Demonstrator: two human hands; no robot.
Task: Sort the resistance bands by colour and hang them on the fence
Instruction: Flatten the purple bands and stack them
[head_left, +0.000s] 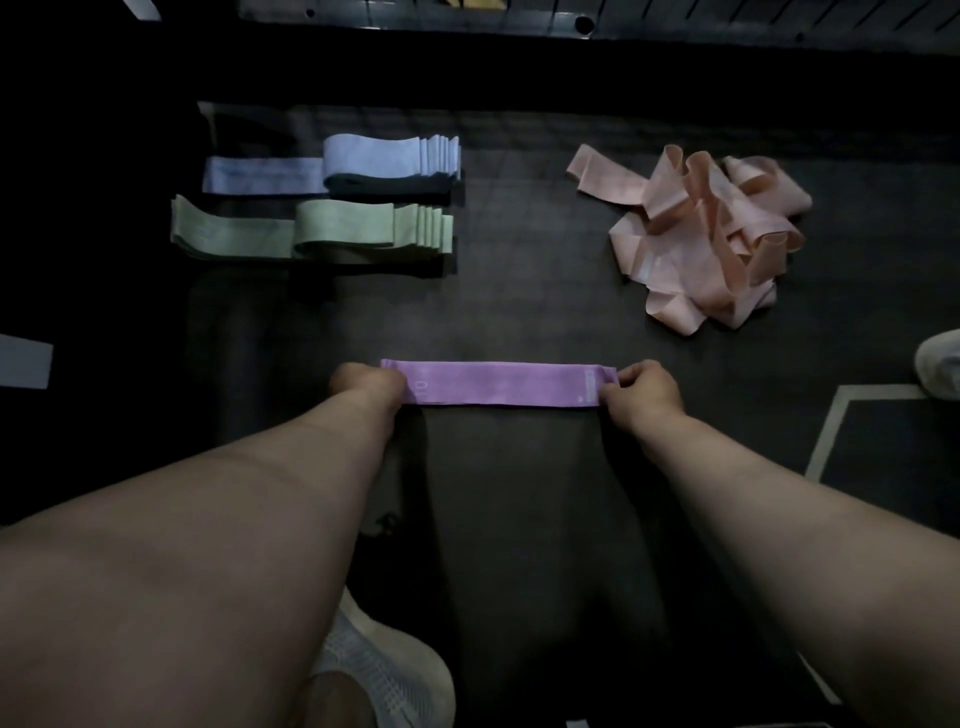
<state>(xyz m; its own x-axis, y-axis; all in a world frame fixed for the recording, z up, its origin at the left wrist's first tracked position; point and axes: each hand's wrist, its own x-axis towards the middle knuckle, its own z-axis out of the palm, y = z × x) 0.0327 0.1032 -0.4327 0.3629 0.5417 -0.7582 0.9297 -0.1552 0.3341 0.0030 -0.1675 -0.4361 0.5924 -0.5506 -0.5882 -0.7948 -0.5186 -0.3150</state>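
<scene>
We are holding one purple band (498, 383) at the centre of our view, pulled out flat and straight between both hands, running from 9 o'clock to 3 o'clock. It is showing as a wide lilac strip of woven-looking fabric, doubled flat, with pale printed marks near its left end and a paler label patch near its right end. We cannot tell whether it is resting on the dark floor (519, 291) or sitting just above it.

Our left hand (366, 384) is curling its fingers round the band's left end, the fingertips hidden beneath. Our right hand (644, 389) is pinching the right end between thumb and bent fingers.

At 10 o'clock two neat stacks are lying side by side on the floor: the pale blue bands (374, 158) farther from us and the sage green bands (337, 228) just nearer, each fanned at its right end. At 2 o'clock, well apart from them, the peach-pink bands (711, 234) are sitting in a loose tangled heap.

A white mesh shoe (384, 670) is showing at 6 o'clock, and another pale shoe (940, 364) is peeking in at 3 o'clock.
</scene>
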